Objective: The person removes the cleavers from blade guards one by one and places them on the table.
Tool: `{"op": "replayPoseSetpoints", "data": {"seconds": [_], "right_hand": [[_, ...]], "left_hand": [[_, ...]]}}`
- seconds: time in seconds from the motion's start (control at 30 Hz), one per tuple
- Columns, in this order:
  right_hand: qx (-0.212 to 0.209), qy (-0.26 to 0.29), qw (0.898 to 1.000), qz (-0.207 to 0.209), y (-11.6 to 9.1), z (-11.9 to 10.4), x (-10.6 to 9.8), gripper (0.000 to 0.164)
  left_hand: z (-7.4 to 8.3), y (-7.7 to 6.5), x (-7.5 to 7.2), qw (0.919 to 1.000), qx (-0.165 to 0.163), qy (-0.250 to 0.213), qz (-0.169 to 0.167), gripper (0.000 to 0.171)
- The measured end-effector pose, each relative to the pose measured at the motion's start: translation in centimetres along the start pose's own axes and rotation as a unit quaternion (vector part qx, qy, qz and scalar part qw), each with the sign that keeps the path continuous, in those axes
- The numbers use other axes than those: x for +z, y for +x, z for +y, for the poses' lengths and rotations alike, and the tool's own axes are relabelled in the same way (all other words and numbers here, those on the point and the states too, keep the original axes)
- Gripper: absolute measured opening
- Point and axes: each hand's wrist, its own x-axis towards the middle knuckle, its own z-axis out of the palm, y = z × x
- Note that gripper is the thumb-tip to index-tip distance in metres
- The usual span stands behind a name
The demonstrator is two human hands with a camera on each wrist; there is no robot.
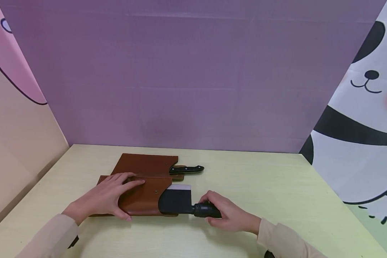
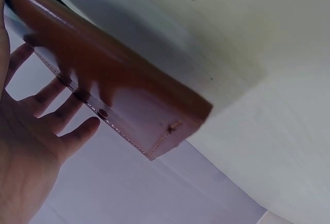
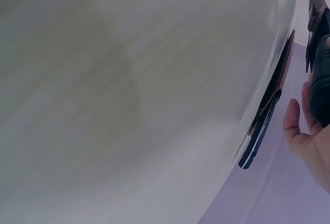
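Observation:
A dark-bladed cleaver (image 1: 177,200) with a black handle lies partly inside a brown leather sheath (image 1: 145,200), its blade's right part showing outside the mouth. My right hand (image 1: 230,215) grips the cleaver's handle (image 1: 206,210); in the right wrist view, the handle (image 3: 322,82) appears at the right edge beside the fingers. Over the sheath's left part rests my left hand (image 1: 111,195), fingers fairly straight on top and thumb at its near edge. The left wrist view has that hand's palm (image 2: 31,152) beside the stitched sheath (image 2: 113,74). The blade's tip is hidden inside.
Behind lies another brown leather sheath (image 1: 145,163), with a black-handled knife (image 1: 187,169) sticking out to the right. The pale wooden table (image 1: 261,179) meets a purple wall (image 1: 187,79) at its far edge. A panda-print panel (image 1: 358,118) stands at the right.

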Motion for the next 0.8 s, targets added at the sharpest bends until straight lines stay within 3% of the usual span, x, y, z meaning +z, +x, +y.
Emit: {"op": "replayPoseSetpoints", "data": {"seconds": [0.8], "right_hand": [[-0.009, 0.006, 1.000, 0.005, -1.03, 0.48, -0.56, 0.040]], "left_hand": [[-0.91, -0.45, 0.22, 0.9999, -0.002, -0.010, 0.000, 0.099]]}}
